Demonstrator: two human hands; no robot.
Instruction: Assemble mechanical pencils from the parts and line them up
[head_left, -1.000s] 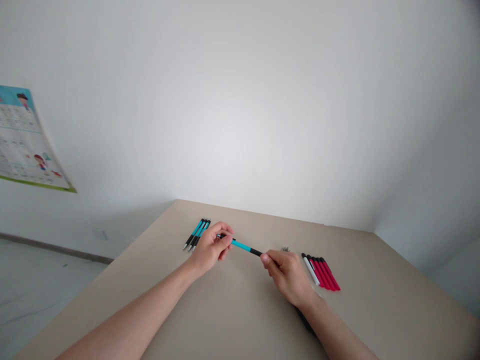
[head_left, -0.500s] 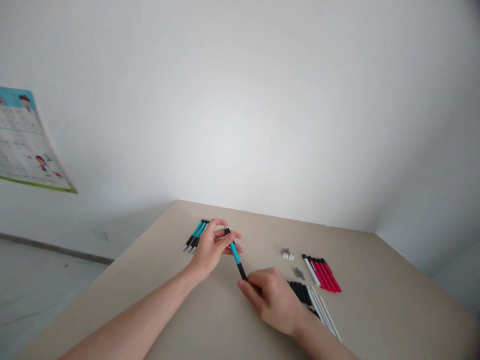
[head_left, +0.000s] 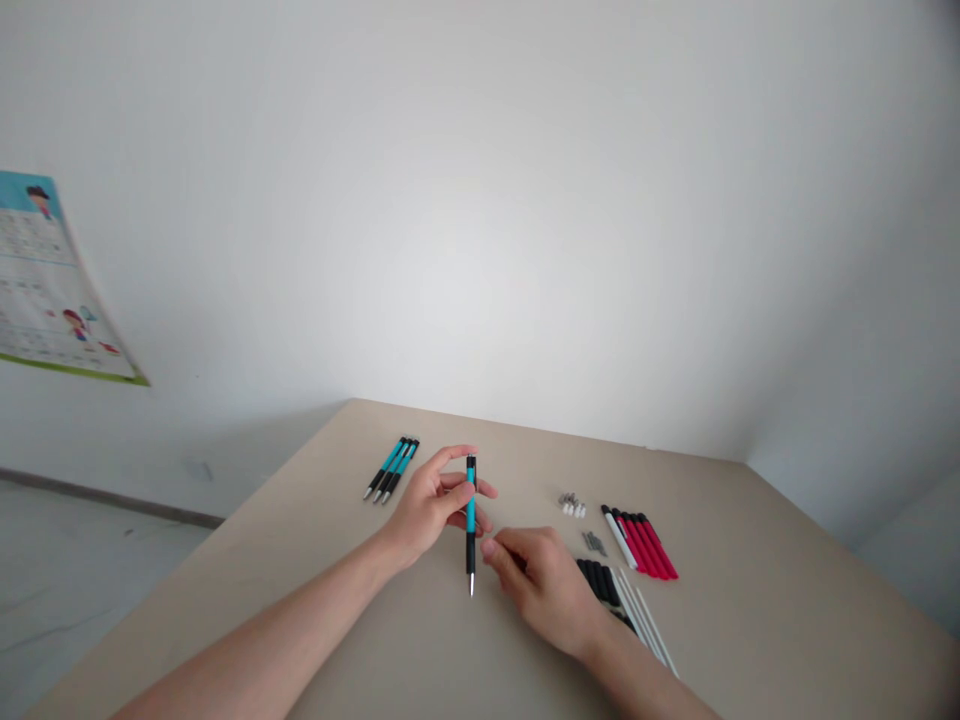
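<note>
A click ballpoint pen with a turquoise barrel, black grip and silver tip stands nearly upright above the table, tip down. My left hand grips its upper half, thumb against the barrel and index finger over the top end. Just right of the pen's lower part, apart from it, is my right hand. Its fingers are curled and the thumb is pressed to the index finger, with nothing seen between them. Beyond my left hand, similar turquoise pens lie side by side at the table's far left.
On the right of the table lie pink barrels, a white one, small metal and white pieces, springs, black grips and thin white refills. A wall stands behind the table.
My right hand has let go of the pen's lower end, and the silver tip now shows. The pen has swung from slanted to nearly upright in my left hand.
</note>
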